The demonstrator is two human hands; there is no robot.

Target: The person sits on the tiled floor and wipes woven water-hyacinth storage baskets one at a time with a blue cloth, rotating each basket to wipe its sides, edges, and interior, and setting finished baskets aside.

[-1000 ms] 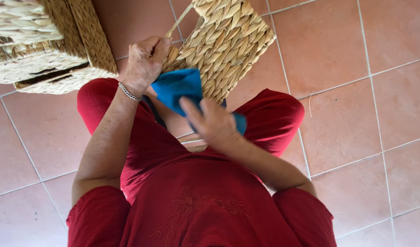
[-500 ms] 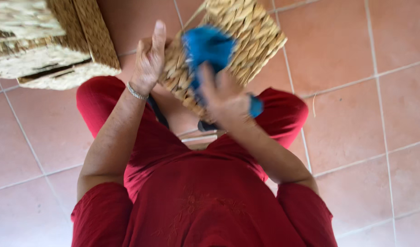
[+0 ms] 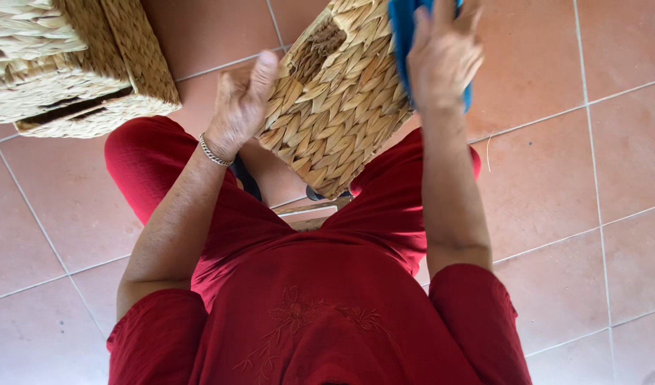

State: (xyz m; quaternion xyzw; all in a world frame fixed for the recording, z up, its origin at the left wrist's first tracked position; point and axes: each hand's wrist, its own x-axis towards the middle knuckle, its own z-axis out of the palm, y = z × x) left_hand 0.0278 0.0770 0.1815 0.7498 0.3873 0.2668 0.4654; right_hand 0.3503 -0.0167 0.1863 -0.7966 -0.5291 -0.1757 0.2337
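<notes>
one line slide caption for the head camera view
Left hand steadies a woven basket while the right hand presses a blue cloth against it, above a tiled floor.

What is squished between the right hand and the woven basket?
In the head view, a blue cloth lies between the right hand and the woven basket. The left hand steadies the basket's other side.
</notes>
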